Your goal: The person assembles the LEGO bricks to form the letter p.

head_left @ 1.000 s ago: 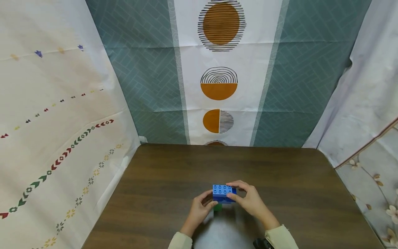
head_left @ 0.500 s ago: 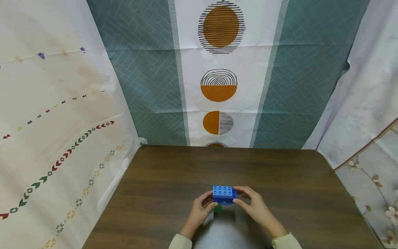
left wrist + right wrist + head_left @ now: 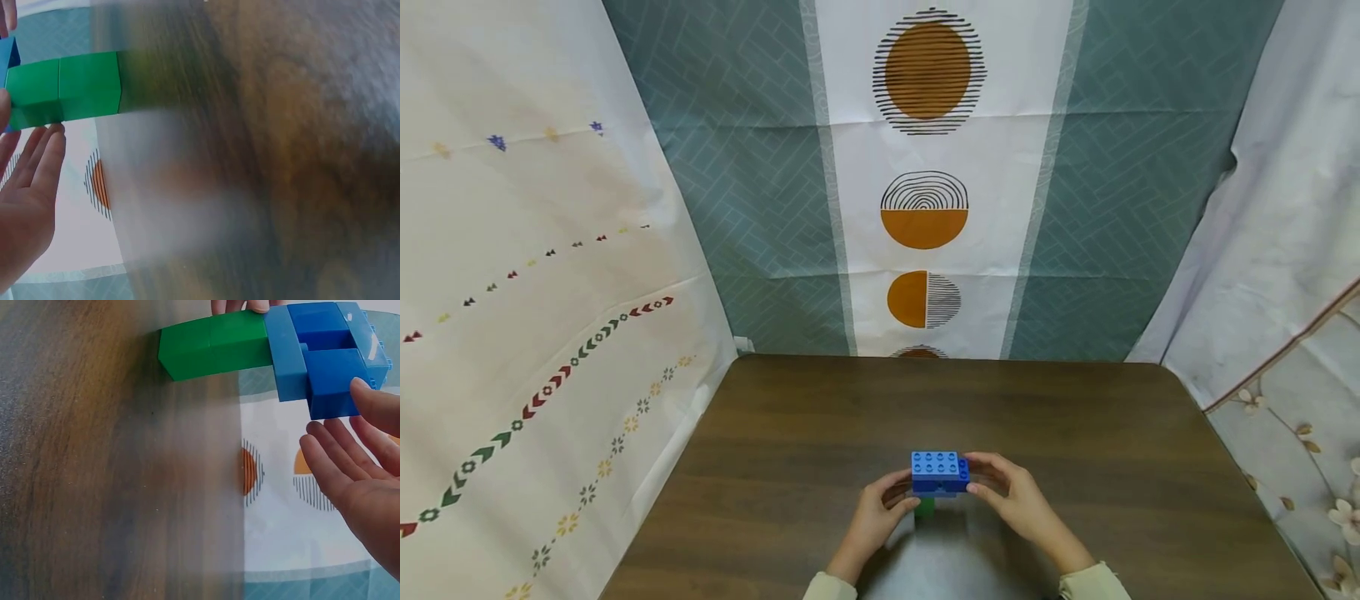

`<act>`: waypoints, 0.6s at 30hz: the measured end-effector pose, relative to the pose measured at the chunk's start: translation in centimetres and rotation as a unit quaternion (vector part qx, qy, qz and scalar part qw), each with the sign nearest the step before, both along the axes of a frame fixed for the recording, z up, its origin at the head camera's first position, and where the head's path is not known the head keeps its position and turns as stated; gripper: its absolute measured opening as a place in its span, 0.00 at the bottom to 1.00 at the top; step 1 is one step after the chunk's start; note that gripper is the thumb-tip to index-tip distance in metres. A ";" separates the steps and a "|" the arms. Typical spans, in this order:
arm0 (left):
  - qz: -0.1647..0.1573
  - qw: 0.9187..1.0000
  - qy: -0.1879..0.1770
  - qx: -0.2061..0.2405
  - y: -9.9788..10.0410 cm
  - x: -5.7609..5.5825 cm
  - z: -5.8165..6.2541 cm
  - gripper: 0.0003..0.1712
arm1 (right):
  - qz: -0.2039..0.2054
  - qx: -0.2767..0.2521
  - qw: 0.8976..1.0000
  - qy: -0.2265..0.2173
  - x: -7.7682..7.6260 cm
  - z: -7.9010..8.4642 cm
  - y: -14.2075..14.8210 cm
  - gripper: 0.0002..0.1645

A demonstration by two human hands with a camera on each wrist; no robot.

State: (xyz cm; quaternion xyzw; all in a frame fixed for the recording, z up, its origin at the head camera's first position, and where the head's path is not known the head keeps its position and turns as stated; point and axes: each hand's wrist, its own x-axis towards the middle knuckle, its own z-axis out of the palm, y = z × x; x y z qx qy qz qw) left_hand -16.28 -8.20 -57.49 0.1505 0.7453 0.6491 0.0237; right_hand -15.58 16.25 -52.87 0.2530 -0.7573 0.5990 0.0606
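Note:
A stack of plastic toy bricks stands near the front middle of the table. Two green bricks [image 3: 212, 347] form its column. Above them lies a light blue brick [image 3: 286, 353], then two dark blue bricks [image 3: 337, 378] with a gap between, then a studded light blue brick [image 3: 934, 462] on top. My left hand [image 3: 876, 510] holds the stack's left side, thumb in front and fingers behind. My right hand [image 3: 1017, 500] pinches the right dark blue brick, its thumb on the near face. In the right wrist view several right fingers extend below that brick.
The brown wooden table [image 3: 790, 417] reaches back to a teal and white patterned cloth [image 3: 760, 208]. White printed cloths hang on the left [image 3: 587, 333] and right [image 3: 1247, 250] sides.
My right hand has shifted right along the bricks, uncovering the dark blue studs at that end. My left hand keeps its hold, and the stack stays in place.

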 end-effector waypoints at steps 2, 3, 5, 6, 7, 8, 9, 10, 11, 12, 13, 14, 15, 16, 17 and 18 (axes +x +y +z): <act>0.000 1.000 -0.004 -0.004 -0.2 0.2 0.3 0.22 | 0.007 -0.002 1.000 -0.004 0.0 -0.2 0.0 0.24; 0.000 1.000 -0.005 -0.006 -0.3 0.2 0.3 0.22 | 0.010 -0.003 1.000 -0.006 0.0 -0.3 0.0 0.24; 0.001 1.000 -0.008 -0.011 -0.4 0.3 0.4 0.21 | 0.013 -0.005 1.000 -0.013 -0.1 -0.3 0.0 0.24; 0.001 1.000 -0.010 -0.012 -0.5 0.3 0.5 0.21 | 0.016 -0.006 1.000 -0.015 -0.1 -0.3 0.0 0.24; 0.002 1.000 -0.010 -0.012 -0.6 0.2 0.5 0.21 | 0.018 -0.007 1.000 -0.017 -0.2 -0.4 0.0 0.23; 0.002 1.000 -0.013 -0.009 -0.6 0.2 0.6 0.21 | 0.018 -0.010 1.000 -0.021 -0.2 -0.4 0.0 0.23; 0.002 1.000 -0.013 -0.004 -0.6 0.1 0.3 0.20 | 0.019 -0.012 0.999 -0.023 -0.2 -0.4 0.0 0.23; 0.002 1.000 -0.013 -0.002 -0.6 0.1 0.3 0.20 | 0.019 -0.014 0.999 -0.026 -0.3 -0.5 0.0 0.23; 0.002 1.000 -0.012 0.000 -0.6 0.0 0.3 0.20 | 0.020 -0.015 0.999 -0.027 -0.3 -0.5 0.0 0.23; 0.002 1.000 -0.008 0.001 -0.6 0.0 0.2 0.20 | 0.022 -0.016 0.999 -0.029 -0.3 -0.5 0.0 0.23; 0.003 1.000 -0.006 0.001 -0.6 -0.1 0.3 0.19 | 0.021 -0.016 0.999 -0.033 -0.4 -0.5 0.0 0.23; 0.004 1.000 -0.002 0.000 -0.6 -0.1 0.3 0.19 | 0.020 -0.017 0.999 -0.037 -0.4 -0.5 0.0 0.23; 0.004 1.000 0.003 -0.002 -0.6 -0.1 0.3 0.19 | 0.020 -0.017 0.999 -0.040 -0.4 -0.5 0.1 0.23; 0.006 1.000 0.006 -0.006 -0.6 -0.2 0.3 0.19 | 0.019 -0.016 0.999 -0.045 -0.5 -0.5 0.1 0.23; 0.006 1.000 0.012 -0.008 -0.6 -0.3 0.4 0.18 | 0.017 -0.015 0.998 -0.052 -0.5 -0.4 0.1 0.23; 0.008 1.000 0.012 -0.009 -0.6 -0.4 0.4 0.18 | 0.014 -0.013 0.998 -0.060 -0.6 -0.4 0.1 0.23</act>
